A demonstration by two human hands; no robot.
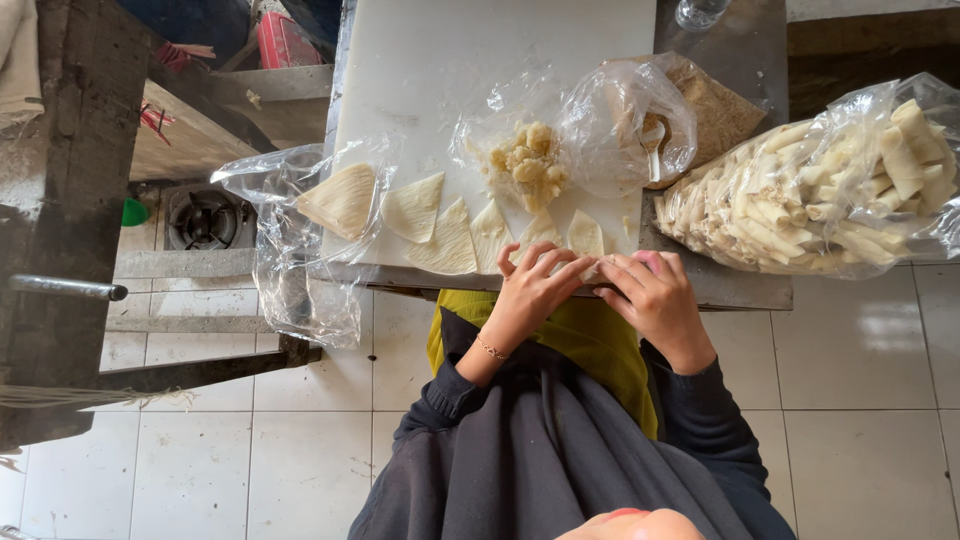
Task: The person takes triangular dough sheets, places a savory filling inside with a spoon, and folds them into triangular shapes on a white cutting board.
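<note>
White tabletop [420, 60] carries pale triangular wrapper sheets [445, 240], ribbed and thin, fanned along its near edge. Left hand [535, 285] and right hand [650, 295] both pinch one small pale wrapper piece [592, 268] at that edge, fingers curled.

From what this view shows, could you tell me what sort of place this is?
Probably a small food-preparation kitchen or stall. Triangular pastry wrappers lie on a white cutting board beside a pile of filling, a plastic bag of finished rolls sits alongside, and a gas burner stands at the side.
</note>
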